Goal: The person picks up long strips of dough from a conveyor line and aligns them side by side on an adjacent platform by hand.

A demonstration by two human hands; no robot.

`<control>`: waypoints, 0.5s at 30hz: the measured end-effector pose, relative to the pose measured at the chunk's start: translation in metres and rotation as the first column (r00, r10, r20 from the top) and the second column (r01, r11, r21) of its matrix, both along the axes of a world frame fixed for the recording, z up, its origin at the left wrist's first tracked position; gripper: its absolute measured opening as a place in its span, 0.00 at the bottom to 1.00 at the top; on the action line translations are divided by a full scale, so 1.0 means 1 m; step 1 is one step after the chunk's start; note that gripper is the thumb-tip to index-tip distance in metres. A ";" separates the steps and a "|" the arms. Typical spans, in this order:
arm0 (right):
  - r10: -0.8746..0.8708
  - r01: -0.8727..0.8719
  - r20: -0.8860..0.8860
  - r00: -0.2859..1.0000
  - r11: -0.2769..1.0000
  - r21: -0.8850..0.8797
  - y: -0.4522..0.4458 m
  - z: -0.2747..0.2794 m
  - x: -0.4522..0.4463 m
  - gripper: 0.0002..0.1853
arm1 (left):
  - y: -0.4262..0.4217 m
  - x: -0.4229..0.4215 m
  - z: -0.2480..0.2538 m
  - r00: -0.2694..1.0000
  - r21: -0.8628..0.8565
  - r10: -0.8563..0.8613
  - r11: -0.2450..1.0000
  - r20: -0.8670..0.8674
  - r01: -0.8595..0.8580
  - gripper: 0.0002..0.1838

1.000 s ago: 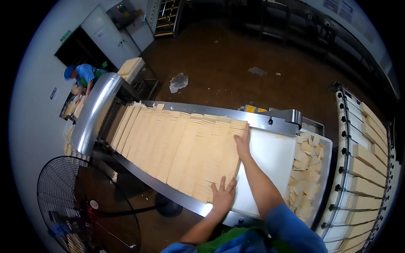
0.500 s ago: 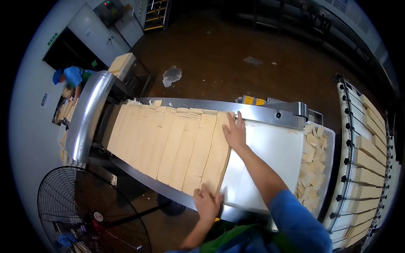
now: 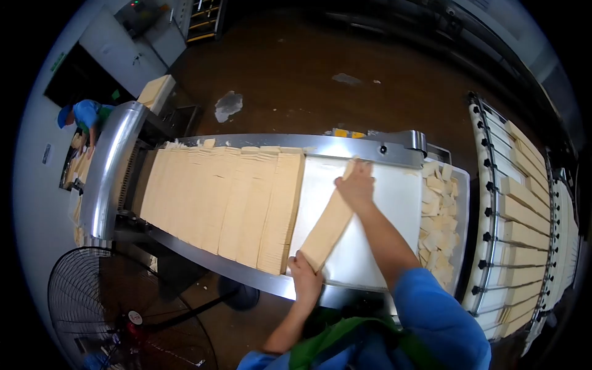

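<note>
A long, pale beige strip, apparently a stack of thin layers point(image 3: 329, 230), lies at a slant between my hands over the white belt point(image 3: 388, 225). My left hand point(image 3: 305, 276) is closed on its near end. My right hand point(image 3: 357, 186) grips the far end, with the fingers over the top edge. To the left of both hands, several more such strips point(image 3: 216, 200) sit side by side across the belt, apart from the held one. Its underside is hidden, so I cannot tell whether it touches the belt.
A tray of offcuts point(image 3: 439, 213) stands at the belt's right end. Further right, a second conveyor point(image 3: 509, 182) carries spaced strips. On the left are a curved metal machine cover point(image 3: 117, 172), a floor fan point(image 3: 132, 317) and a co-worker in blue point(image 3: 89, 116).
The endmost strip has come away from the row and moved right, turning to a slant. Both hands have closed on its ends. The whole view has shifted slightly.
</note>
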State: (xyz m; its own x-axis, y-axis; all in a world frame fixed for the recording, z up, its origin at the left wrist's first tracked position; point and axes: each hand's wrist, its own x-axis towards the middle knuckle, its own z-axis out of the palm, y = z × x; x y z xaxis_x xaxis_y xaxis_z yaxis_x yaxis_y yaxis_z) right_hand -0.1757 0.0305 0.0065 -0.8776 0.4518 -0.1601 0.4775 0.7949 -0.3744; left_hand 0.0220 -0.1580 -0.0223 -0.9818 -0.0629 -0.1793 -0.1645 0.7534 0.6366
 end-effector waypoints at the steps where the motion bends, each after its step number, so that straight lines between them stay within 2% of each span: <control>1: -0.041 0.046 -0.076 0.996 0.997 0.061 0.034 -0.030 0.005 0.47 | 0.009 -0.001 0.008 0.997 0.087 -0.075 0.994 0.014 0.073 0.41; 2: -0.178 0.178 -0.005 0.984 0.983 -0.052 0.053 -0.004 0.022 0.48 | 0.017 -0.001 0.012 0.988 0.175 -0.155 0.973 0.019 0.149 0.41; 3: -0.248 0.250 0.033 0.968 0.967 -0.051 0.072 0.014 0.034 0.49 | 0.024 0.001 0.000 0.966 0.164 -0.225 0.956 -0.125 0.244 0.43; 5: -0.354 0.358 0.082 0.931 0.933 -0.037 0.103 0.017 0.054 0.50 | 0.039 -0.004 0.005 0.957 0.164 -0.285 0.943 -0.047 0.289 0.45; 7: -0.372 0.375 -0.061 0.926 0.926 0.051 0.131 -0.003 0.071 0.50 | 0.058 -0.015 0.009 0.921 0.142 -0.367 0.926 0.129 0.349 0.48; 9: -0.413 0.413 -0.030 0.910 0.911 -0.007 0.143 0.000 0.088 0.51 | 0.073 -0.018 0.008 0.918 0.132 -0.383 0.920 0.100 0.369 0.45; 10: -0.453 0.447 0.004 0.892 0.878 -0.172 0.153 0.010 0.101 0.55 | 0.085 -0.020 0.008 0.922 0.120 -0.381 0.921 0.075 0.371 0.41; 11: -0.500 0.482 0.033 0.865 0.813 -0.328 0.161 0.019 0.117 0.59 | 0.091 -0.019 0.008 0.911 0.056 -0.409 0.909 -0.058 0.412 0.40; 12: -0.593 0.562 0.011 0.805 0.757 -0.332 0.169 0.022 0.132 0.57 | 0.099 -0.017 0.007 0.876 0.002 -0.441 0.893 -0.197 0.450 0.39; 13: -0.626 0.538 -0.204 0.753 0.763 -0.357 0.181 0.010 0.159 0.53 | 0.110 -0.016 0.010 0.854 0.005 -0.451 0.884 -0.260 0.468 0.38; 14: -0.660 0.544 -0.339 0.671 0.748 -0.381 0.195 0.010 0.181 0.50 | 0.123 -0.011 0.018 0.835 0.012 -0.451 0.878 -0.317 0.479 0.37; 15: -0.694 0.545 -0.408 0.593 0.719 -0.431 0.202 0.031 0.211 0.47 | 0.138 -0.006 0.029 0.781 0.029 -0.532 0.820 -0.327 0.571 0.37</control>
State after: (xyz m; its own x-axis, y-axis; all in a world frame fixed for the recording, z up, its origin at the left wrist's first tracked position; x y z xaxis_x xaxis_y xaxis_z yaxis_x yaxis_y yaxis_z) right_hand 0.0352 0.2326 0.0380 -0.3687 0.9289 0.0349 0.4943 0.2277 -0.8389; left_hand 0.0161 -0.0200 0.0063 -0.8481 0.5082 0.1496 0.4625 0.5725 0.6770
